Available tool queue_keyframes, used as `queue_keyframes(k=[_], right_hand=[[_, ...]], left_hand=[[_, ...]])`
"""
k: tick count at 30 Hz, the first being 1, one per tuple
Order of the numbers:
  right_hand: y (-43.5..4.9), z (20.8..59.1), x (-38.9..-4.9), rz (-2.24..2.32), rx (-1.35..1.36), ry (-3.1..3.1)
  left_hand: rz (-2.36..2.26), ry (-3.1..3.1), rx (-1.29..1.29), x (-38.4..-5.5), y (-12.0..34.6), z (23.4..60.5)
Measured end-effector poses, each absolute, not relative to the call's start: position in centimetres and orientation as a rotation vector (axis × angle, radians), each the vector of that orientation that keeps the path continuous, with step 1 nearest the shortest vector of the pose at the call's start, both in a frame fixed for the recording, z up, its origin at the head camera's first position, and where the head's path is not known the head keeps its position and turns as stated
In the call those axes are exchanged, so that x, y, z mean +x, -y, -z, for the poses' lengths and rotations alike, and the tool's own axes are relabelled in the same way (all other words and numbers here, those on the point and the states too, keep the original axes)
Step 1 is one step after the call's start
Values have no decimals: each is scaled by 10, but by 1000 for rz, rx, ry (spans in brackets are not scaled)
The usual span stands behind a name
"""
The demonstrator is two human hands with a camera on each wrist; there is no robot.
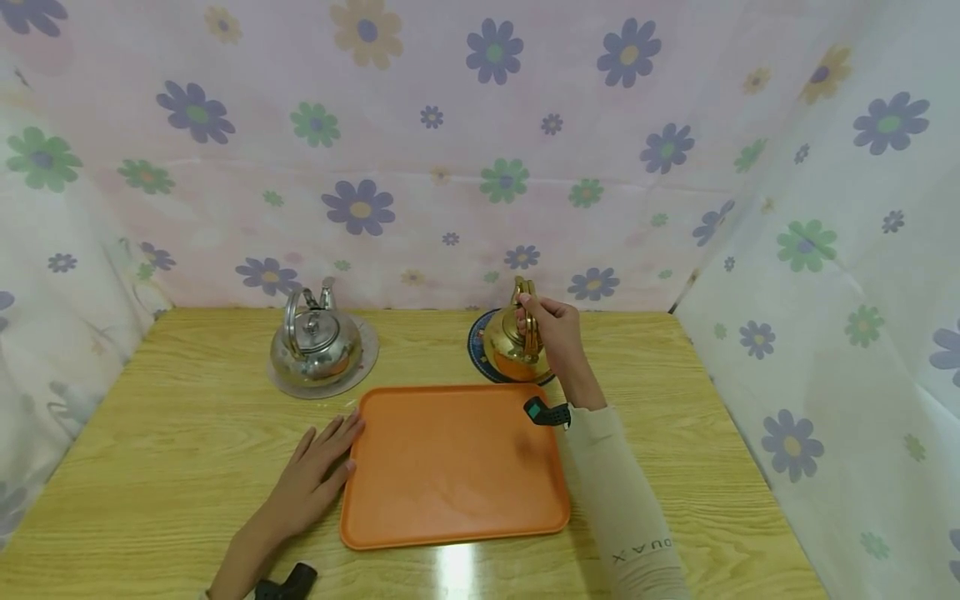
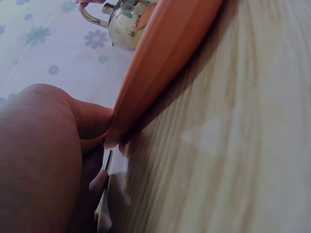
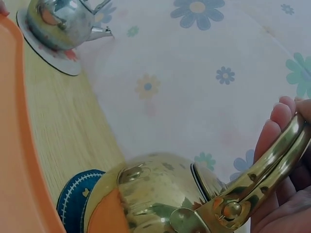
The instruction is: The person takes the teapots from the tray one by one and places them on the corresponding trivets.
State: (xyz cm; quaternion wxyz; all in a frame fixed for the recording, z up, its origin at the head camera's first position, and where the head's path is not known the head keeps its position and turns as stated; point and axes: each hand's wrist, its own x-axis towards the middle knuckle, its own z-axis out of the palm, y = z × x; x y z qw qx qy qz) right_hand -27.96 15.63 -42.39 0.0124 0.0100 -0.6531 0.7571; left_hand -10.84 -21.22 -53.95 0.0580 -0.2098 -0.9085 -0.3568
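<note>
My right hand (image 1: 557,332) grips the upright handle of a gold kettle (image 1: 508,343). The kettle is over a round dark-blue mat (image 1: 476,348) at the back right; whether its base touches the mat I cannot tell. In the right wrist view, the fingers (image 3: 278,119) pass behind the gold handle (image 3: 272,167). On the left, my left hand (image 1: 313,473) lies with fingers stretched along the left rim of an orange tray (image 1: 457,467). Its thumb (image 2: 92,119) touches that rim in the left wrist view, while the other fingers are partly hidden.
A silver kettle (image 1: 315,346) stands on a round pale mat (image 1: 367,354) at the back left. The wooden table (image 1: 180,450) meets a flowered cloth (image 1: 442,125) behind and another flowered cloth (image 1: 825,333) at the right side.
</note>
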Motion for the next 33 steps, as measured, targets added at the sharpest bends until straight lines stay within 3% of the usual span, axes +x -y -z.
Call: queue_keyframes(k=[15,25,33], right_hand=[[-165,417,-277,-2327,42,2152],[-157,403,-268,-1546,213,2587],[-129,420,-217,-1065,250,2625]], left_hand=[[1160,2749,-705,-116,205,537],[1015,2759,-649,-123,195,525],[668,2769,-531,-126,186,508]])
